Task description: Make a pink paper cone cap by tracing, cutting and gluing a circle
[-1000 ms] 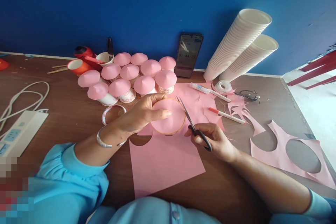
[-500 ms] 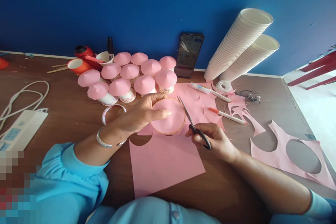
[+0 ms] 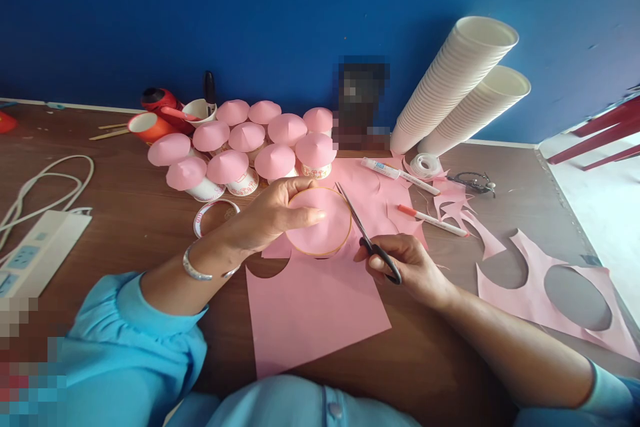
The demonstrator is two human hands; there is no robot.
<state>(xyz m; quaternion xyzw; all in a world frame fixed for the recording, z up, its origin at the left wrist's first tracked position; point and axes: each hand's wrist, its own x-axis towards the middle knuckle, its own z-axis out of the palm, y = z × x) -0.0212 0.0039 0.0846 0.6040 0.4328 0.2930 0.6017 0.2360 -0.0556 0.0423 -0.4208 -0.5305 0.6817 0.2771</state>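
The brown table [image 3: 125,233] carries a large pink sheet [image 3: 310,313] in front of the person. Two leaning stacks of white cups [image 3: 450,87] rest against the wall, and a group of cups with pink caps [image 3: 250,147] stands behind the hands. The left hand [image 3: 265,217] pinches a pink disc [image 3: 320,223] above the sheet, with the thumb on its front and the other fingers hidden behind it. The right hand [image 3: 415,270] is closed around the handles of the scissors [image 3: 367,240]. The blades are almost together, just beside the right rim of the disc.

Compared with a second ago, hands and disc have hardly moved; only the blade tip sits slightly more to the left. Whether it touches the rim, I cannot tell.
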